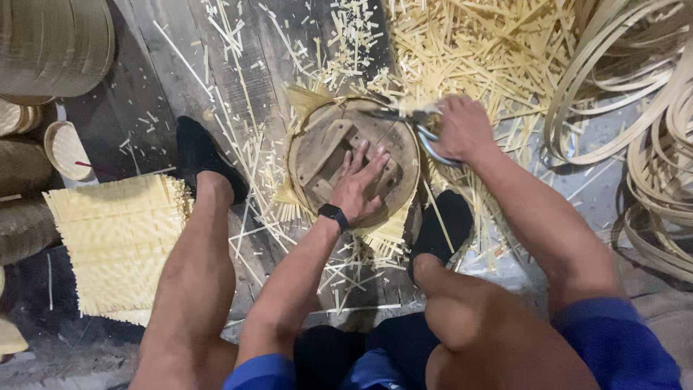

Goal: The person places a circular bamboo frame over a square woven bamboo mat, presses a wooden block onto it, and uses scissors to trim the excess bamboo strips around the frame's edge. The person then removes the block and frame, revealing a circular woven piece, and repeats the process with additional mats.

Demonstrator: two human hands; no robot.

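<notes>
A round wooden mould (339, 137) lies on the floor between my feet, with pale woven bamboo strips sticking out from under its rim. My left hand (359, 186) presses flat on top of the mould, fingers spread; a black watch is on that wrist. My right hand (462, 128) grips metal shears (422, 130) at the mould's upper right edge, blades pointing left along the rim.
Cut bamboo slivers (462, 50) litter the floor ahead. A square woven bamboo mat (115, 242) lies at left. Coiled bamboo hoops (642, 108) pile at right. Stacked round baskets (50, 47) stand at upper left. My black shoes (198, 152) flank the mould.
</notes>
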